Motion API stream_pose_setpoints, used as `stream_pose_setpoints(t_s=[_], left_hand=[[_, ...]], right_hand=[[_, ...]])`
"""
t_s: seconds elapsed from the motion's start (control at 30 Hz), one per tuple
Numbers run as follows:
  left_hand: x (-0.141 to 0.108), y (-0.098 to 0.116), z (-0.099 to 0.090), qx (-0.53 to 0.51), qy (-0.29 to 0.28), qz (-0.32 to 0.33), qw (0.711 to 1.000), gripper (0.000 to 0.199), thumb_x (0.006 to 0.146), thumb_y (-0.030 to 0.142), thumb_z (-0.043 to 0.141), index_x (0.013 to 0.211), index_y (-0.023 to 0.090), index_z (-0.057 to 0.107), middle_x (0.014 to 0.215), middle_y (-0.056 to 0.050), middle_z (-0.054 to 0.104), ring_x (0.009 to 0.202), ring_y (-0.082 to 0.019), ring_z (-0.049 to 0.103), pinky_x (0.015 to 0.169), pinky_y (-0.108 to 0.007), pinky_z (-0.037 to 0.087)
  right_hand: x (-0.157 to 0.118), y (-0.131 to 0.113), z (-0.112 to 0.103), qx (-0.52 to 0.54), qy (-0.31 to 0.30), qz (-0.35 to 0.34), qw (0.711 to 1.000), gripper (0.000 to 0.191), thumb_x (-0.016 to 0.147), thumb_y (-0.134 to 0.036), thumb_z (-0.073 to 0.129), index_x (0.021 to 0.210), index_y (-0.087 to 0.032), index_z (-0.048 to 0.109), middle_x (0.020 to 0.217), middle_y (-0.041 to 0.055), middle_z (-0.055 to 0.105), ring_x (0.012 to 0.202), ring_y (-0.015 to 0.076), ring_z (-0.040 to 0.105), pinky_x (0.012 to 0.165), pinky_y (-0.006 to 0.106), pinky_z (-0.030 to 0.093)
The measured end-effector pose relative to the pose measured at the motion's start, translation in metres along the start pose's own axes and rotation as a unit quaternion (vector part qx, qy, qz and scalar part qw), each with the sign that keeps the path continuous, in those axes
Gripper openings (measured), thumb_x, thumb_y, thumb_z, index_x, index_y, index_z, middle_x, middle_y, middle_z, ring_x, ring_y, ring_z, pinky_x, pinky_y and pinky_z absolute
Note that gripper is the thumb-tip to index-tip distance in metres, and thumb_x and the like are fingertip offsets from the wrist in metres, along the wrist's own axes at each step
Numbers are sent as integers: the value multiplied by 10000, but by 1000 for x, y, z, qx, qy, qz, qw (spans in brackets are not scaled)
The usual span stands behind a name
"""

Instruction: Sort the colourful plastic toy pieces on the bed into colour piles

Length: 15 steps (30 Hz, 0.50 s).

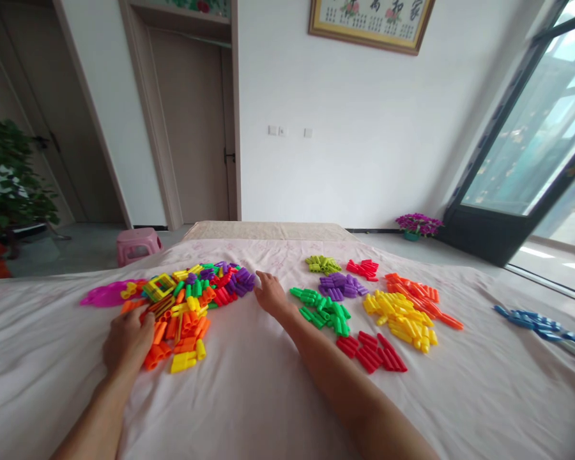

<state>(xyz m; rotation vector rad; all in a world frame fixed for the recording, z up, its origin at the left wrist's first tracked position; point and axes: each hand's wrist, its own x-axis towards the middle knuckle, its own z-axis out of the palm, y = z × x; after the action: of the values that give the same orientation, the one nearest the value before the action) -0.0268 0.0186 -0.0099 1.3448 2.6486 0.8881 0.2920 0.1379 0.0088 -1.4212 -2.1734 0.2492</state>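
Observation:
A mixed pile of plastic tube-shaped building pieces (191, 306) in orange, yellow, green, purple and red lies on the cloth. At its near left edge my left hand (129, 338) rests against the orange pieces, fingers loosely curved with a gap to the thumb; the fingertips are partly hidden. My right hand (271, 294) is by the right end of the pile, fingers apart and close to the purple pieces (243, 281), with nothing visible in it. A square yellow frame-like piece (160, 287) sits on top of the pile. Something flat and magenta (106, 294) lies at the left.
Right of my right arm lie groups sorted by colour: green pieces (323, 310), purple pieces (341, 286), yellow pieces (400, 319), red pieces (371, 351), orange pieces (414, 296) and, farther off, blue pieces (536, 321). A pink stool (138, 246) stands beyond the cloth (249, 396).

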Motion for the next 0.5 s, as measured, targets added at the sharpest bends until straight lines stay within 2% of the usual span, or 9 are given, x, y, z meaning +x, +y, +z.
stream_pose_setpoints(t_s=[0.13,0.27,0.5], left_hand=[[-1,0,1,-5,9,8,1000,597,934,470,282,1337,158,594,1299,-227,589,1197,-394,558,947,-533,494],[-1,0,1,0,10,3,1000,607,930,480,279,1345,165,590,1305,-221,583,1212,-383,552,961,-519,487],[-1,1,0,-1,2,-4,1000,605,928,476,277,1353,171,579,1316,-211,580,1238,-379,537,977,-513,480]], right_hand=[[27,2,16,9,-5,30,999,524,977,-307,497,1482,-176,452,1399,133,589,1288,243,532,1053,356,401],[37,1,23,20,-19,20,999,445,968,-428,535,1376,-256,581,1278,76,678,1208,241,585,1004,355,431],[30,-2,28,65,44,59,995,368,871,-373,664,1221,-259,663,1114,49,711,1065,217,622,925,328,461]])
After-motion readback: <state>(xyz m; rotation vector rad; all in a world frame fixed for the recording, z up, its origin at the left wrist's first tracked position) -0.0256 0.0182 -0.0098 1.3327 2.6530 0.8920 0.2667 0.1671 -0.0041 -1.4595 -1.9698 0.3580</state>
